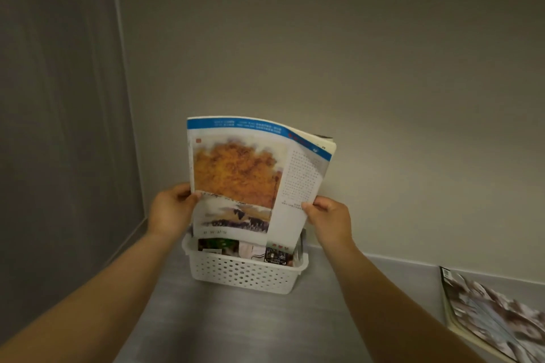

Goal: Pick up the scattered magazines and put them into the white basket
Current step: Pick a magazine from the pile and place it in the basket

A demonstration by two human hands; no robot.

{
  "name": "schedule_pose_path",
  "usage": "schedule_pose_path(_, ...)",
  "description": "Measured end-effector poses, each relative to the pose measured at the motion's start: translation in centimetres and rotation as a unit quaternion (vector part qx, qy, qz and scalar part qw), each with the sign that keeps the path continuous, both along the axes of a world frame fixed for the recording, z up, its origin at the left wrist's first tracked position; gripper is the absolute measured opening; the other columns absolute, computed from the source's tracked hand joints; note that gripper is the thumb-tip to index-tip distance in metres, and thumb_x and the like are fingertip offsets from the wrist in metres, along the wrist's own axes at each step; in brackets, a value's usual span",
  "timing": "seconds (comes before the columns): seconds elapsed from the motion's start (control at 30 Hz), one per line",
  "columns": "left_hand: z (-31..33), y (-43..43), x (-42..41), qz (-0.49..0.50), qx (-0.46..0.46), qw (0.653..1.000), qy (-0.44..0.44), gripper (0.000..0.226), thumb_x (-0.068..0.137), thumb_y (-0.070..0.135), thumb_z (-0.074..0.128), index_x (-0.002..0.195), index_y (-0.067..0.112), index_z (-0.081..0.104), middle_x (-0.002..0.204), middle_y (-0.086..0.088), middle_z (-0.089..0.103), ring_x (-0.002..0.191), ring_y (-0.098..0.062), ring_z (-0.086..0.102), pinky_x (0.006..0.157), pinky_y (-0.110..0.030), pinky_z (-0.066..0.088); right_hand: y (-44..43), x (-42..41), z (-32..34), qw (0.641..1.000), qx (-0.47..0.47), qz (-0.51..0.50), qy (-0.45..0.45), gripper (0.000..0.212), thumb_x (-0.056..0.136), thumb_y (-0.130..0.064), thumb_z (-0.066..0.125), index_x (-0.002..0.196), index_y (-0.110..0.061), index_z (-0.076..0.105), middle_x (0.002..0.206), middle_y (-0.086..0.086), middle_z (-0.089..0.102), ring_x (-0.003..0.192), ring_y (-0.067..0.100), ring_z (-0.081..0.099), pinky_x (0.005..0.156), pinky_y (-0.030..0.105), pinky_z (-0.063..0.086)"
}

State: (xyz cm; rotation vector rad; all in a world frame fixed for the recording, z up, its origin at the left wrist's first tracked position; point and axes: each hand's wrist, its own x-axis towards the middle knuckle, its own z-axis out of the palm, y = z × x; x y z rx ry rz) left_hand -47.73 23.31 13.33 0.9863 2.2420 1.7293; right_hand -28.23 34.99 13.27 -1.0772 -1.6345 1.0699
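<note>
Both hands, left [171, 209] and right [330, 216], grip an upright magazine [250, 177] by its side edges over the white basket [244, 274] at the surface's [236, 327] back edge.

A magazine [250, 177] stands in the basket [244, 274]; another magazine [492, 315] lies far right.

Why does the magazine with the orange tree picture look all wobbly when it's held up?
The magazine is probably floppy: its top edge curves over. It seems light, since the left hand and right hand pinch only its lower sides. It may sag without both.
</note>
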Motion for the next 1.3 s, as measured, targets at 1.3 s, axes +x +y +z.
schedule_pose_path(1.3, -5.0, 2.7, 4.9, -0.056, 0.014, 0.996, 0.062, 0.069, 0.083, 0.013, 0.057, 0.141, 0.017, 0.019, 0.148, -0.012, 0.027, 0.136, -0.027, 0.025, 0.112, -0.045, 0.024, -0.4, 2.5, -4.7, 0.995, -0.048, 0.044, -0.072, 0.074, 0.085, -0.002, 0.050, 0.143, -0.021, 0.008, 0.154, 0.004, 0.013, 0.140, 0.019, 0.015, 0.110, 0.027, 0.018)
